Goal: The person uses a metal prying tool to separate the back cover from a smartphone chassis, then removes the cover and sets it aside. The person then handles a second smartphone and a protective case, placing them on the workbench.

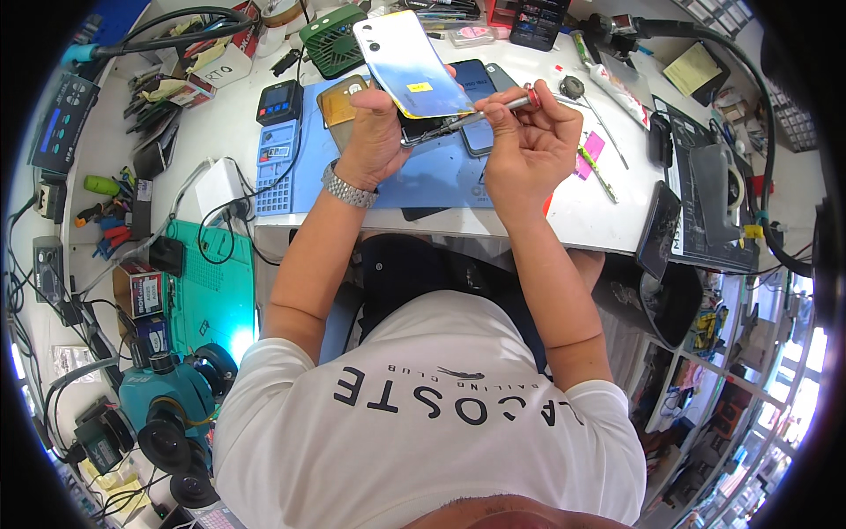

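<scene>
My left hand [372, 141], with a metal-band watch at the wrist, is closed around the lower left edge of a smartphone. Its pale silver-to-blue back cover [404, 69] faces up and tilts, with a small yellow sticker near the lower end. A dark part of the phone shows under that end. My right hand [534, 150] pinches a slim metal screwdriver [507, 104] with a red end. The shaft slants left along the phone's lower edge, by the left fingers; whether its tip touches the phone cannot be made out.
A blue work mat [308, 181] lies beneath, with another smartphone [477, 84] and a gold phone cover [342, 104] on it. A green fan [333, 41] stands behind. Tweezers [608, 132], a green pen [598, 175] and a white tube [619, 90] lie right. At left are a teal microscope [163, 392] and a green mat [207, 291].
</scene>
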Tool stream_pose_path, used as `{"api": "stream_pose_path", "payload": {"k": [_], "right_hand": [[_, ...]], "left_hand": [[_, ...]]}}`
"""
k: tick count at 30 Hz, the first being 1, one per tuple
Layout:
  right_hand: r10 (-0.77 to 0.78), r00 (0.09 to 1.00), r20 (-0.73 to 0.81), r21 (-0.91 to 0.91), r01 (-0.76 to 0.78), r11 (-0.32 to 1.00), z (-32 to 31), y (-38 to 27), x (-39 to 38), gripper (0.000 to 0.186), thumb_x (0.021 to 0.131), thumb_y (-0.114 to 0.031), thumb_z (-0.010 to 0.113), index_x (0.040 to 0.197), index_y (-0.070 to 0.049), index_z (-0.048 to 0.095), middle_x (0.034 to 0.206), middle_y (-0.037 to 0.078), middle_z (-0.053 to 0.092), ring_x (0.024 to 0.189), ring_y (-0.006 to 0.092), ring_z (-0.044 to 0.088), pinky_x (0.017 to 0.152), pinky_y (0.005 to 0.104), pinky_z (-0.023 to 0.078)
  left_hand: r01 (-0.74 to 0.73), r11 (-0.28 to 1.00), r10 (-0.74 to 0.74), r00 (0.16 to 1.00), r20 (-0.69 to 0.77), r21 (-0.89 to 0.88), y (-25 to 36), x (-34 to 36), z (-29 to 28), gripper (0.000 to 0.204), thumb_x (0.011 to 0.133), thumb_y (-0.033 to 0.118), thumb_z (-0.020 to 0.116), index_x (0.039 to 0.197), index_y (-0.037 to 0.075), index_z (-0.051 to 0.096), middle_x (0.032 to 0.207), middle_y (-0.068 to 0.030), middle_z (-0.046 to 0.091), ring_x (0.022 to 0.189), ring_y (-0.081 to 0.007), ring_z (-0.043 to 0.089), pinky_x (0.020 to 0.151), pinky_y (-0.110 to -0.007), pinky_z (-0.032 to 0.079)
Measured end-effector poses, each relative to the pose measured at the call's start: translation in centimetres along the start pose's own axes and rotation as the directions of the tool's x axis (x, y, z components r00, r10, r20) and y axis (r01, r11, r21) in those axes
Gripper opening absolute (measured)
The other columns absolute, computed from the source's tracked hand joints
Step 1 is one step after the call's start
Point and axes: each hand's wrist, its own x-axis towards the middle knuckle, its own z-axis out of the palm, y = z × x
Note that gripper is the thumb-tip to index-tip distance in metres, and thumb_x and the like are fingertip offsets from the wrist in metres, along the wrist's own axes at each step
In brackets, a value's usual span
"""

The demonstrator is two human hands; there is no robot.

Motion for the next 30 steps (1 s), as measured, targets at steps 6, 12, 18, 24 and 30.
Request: {"api": "stream_pose_path", "payload": {"k": [6,12,18,24,30], "right_hand": [[-0.044,0.999,0.031,0.014,0.043,0.999,0.2,-0.4,-0.6,0.043,0.093,0.017,0.068,0.129,0.002,0.049,0.103,0.018,0.069,0.091,0.0190,0.074,0.080,0.0270,0.061],[-0.185,0.975,0.120,-0.034,0.190,0.981,0.7,0.1,-0.2,0.030,0.092,0.018,0.067,0.118,0.003,0.061,0.101,0.014,0.070,0.091,0.0196,0.075,0.078,0.0279,0.062],[-0.075,0.984,0.163,0.092,0.060,0.994,0.3,-0.2,0.6,0.031,0.091,0.017,0.070,0.117,0.002,0.063,0.100,0.014,0.071,0.089,0.0192,0.076,0.078,0.0287,0.062],[-0.147,0.962,0.229,-0.075,0.168,0.983,0.3,-0.2,1.3,0.021,0.089,0.015,0.074,0.106,0.003,0.068,0.098,0.014,0.073,0.088,0.0184,0.076,0.075,0.0284,0.061],[-0.022,0.989,0.148,0.029,0.018,0.999,1.0,-0.8,0.9,0.022,0.089,0.019,0.072,0.106,0.006,0.068,0.097,0.015,0.073,0.089,0.0217,0.076,0.080,0.0316,0.064]], "left_hand": [[0.020,0.998,-0.016,0.997,-0.069,0.053,-0.3,-0.1,-0.2,0.109,0.080,0.084,0.058,0.148,-0.001,0.047,0.139,-0.0155,0.062,0.125,-0.0279,0.066,0.104,-0.043,0.058],[-0.024,0.994,0.033,0.996,-0.086,0.105,-1.0,0.0,-1.0,0.098,0.086,0.079,0.057,0.145,0.001,0.051,0.136,-0.0119,0.066,0.119,-0.0261,0.070,0.103,-0.042,0.058],[-0.069,0.997,0.071,0.993,-0.099,0.017,-1.1,0.1,-0.8,0.077,0.093,0.064,0.063,0.136,0.001,0.059,0.129,-0.0105,0.070,0.113,-0.0219,0.072,0.097,-0.039,0.061],[-0.054,0.998,0.055,0.991,-0.123,0.013,-0.9,0.1,-0.8,0.065,0.099,0.056,0.062,0.131,0.000,0.062,0.125,-0.0096,0.072,0.110,-0.0192,0.072,0.094,-0.037,0.062],[-0.085,0.996,0.082,0.980,-0.184,-0.011,-0.9,0.3,-0.7,0.067,0.098,0.059,0.061,0.129,0.000,0.062,0.121,-0.0102,0.072,0.106,-0.0198,0.073,0.093,-0.036,0.063]]}}
